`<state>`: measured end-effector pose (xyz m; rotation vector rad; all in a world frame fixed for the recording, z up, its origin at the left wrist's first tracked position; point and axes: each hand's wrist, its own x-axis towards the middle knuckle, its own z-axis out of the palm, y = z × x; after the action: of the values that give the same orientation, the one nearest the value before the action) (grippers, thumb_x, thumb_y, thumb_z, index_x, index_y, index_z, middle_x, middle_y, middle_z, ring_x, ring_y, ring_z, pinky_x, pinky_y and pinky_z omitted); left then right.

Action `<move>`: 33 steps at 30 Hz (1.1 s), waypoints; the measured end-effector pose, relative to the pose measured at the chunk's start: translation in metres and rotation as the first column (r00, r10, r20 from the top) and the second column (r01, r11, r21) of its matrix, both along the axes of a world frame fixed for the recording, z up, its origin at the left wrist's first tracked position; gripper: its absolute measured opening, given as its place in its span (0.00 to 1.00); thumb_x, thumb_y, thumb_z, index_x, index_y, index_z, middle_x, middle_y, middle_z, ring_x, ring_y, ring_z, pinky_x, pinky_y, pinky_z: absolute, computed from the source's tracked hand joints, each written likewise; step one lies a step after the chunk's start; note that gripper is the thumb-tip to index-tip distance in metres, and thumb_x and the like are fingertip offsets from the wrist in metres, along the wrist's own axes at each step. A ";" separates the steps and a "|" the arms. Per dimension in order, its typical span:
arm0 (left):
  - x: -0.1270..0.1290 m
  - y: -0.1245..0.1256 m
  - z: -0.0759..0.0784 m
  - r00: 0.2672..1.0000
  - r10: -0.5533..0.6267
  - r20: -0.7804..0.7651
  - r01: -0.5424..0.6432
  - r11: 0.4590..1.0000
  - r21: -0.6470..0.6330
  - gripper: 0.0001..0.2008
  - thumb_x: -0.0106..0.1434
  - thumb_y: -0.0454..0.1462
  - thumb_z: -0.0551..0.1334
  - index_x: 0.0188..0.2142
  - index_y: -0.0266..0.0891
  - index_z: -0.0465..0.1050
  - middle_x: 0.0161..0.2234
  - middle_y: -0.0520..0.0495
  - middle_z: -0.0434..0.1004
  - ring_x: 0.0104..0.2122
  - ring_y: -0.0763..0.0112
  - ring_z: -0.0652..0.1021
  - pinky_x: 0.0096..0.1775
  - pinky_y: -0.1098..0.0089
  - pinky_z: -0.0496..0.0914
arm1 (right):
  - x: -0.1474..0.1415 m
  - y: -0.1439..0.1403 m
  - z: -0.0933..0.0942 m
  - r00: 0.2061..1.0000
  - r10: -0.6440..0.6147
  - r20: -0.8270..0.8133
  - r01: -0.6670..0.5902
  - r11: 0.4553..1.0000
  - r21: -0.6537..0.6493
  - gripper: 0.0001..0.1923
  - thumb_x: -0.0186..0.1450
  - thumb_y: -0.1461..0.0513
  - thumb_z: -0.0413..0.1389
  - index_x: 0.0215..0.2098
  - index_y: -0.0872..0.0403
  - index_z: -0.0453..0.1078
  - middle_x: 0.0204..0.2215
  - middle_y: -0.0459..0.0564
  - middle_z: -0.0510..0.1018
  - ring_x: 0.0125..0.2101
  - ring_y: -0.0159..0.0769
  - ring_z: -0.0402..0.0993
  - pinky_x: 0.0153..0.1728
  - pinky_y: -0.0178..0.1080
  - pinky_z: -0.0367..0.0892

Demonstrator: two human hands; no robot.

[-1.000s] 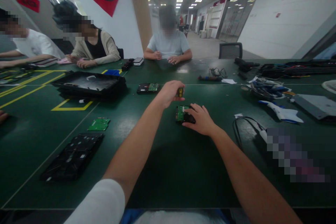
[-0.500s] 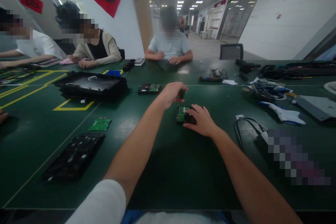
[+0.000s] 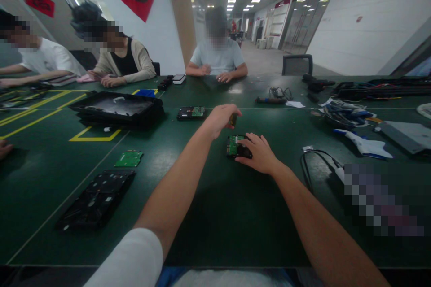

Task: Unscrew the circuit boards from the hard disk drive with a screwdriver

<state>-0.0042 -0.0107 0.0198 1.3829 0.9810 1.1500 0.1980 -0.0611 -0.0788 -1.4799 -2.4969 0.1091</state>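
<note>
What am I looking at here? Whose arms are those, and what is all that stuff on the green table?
There is no machine here. The picture comes from a small camera worn on a person's head, so you see their own two arms reaching forward. The left hand has its grip closed on a small dark tool handle, held just above the table. The right hand presses down on a small black device with a green circuit board, which lies flat on the green table. Another device like it lies farther away. To the left are a loose green board, a flat black panel and a black tray. To the right lie cables and tools. Three other people sit along the far and left sides of the table.
</note>
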 end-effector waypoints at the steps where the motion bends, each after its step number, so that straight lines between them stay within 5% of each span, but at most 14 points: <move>1: 0.000 -0.001 0.001 1.000 0.006 -0.009 -0.006 1.000 -0.003 0.10 0.59 0.40 0.61 0.30 0.35 0.77 0.34 0.41 0.76 0.31 0.69 0.75 0.25 0.74 0.71 | 0.000 0.000 0.000 1.000 0.001 -0.001 -0.001 1.000 0.001 0.37 0.65 0.38 0.56 0.66 0.46 0.65 0.70 0.60 0.60 0.71 0.60 0.49 0.68 0.66 0.44; 10: 0.000 0.003 -0.004 0.982 -0.046 0.185 0.072 0.989 -0.132 0.07 0.60 0.39 0.62 0.35 0.37 0.71 0.33 0.41 0.79 0.32 0.66 0.79 0.32 0.65 0.78 | 0.001 0.001 -0.004 1.000 0.011 -0.001 -0.011 0.999 0.031 0.37 0.65 0.38 0.57 0.65 0.46 0.66 0.69 0.61 0.61 0.71 0.59 0.51 0.68 0.67 0.45; 16: 0.001 0.002 -0.003 0.999 0.002 0.038 -0.001 1.000 -0.028 0.09 0.58 0.41 0.63 0.31 0.36 0.77 0.33 0.42 0.77 0.31 0.68 0.76 0.26 0.73 0.73 | 0.000 0.001 -0.003 1.000 0.005 -0.001 -0.005 1.000 0.017 0.36 0.65 0.38 0.57 0.65 0.44 0.66 0.70 0.60 0.60 0.71 0.59 0.51 0.68 0.67 0.46; 26: 0.002 0.005 -0.009 0.988 0.045 0.148 -0.035 0.997 -0.072 0.08 0.60 0.41 0.62 0.35 0.38 0.71 0.33 0.42 0.80 0.31 0.66 0.79 0.27 0.70 0.74 | 0.001 -0.001 -0.001 1.000 0.012 -0.012 -0.011 1.000 0.020 0.36 0.65 0.39 0.57 0.65 0.45 0.66 0.70 0.60 0.60 0.71 0.59 0.51 0.68 0.67 0.46; 33: 0.004 0.005 -0.009 0.994 0.101 0.042 -0.102 0.994 0.027 0.09 0.59 0.41 0.60 0.30 0.38 0.76 0.33 0.44 0.77 0.31 0.69 0.77 0.24 0.75 0.69 | 0.001 0.000 -0.003 1.000 0.007 -0.021 -0.007 1.000 0.008 0.37 0.65 0.38 0.57 0.66 0.44 0.65 0.71 0.59 0.59 0.71 0.59 0.50 0.68 0.67 0.45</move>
<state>-0.0002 -0.0052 0.0106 1.3403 1.0186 1.2680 0.1990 -0.0612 -0.0815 -1.4598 -2.4830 0.1146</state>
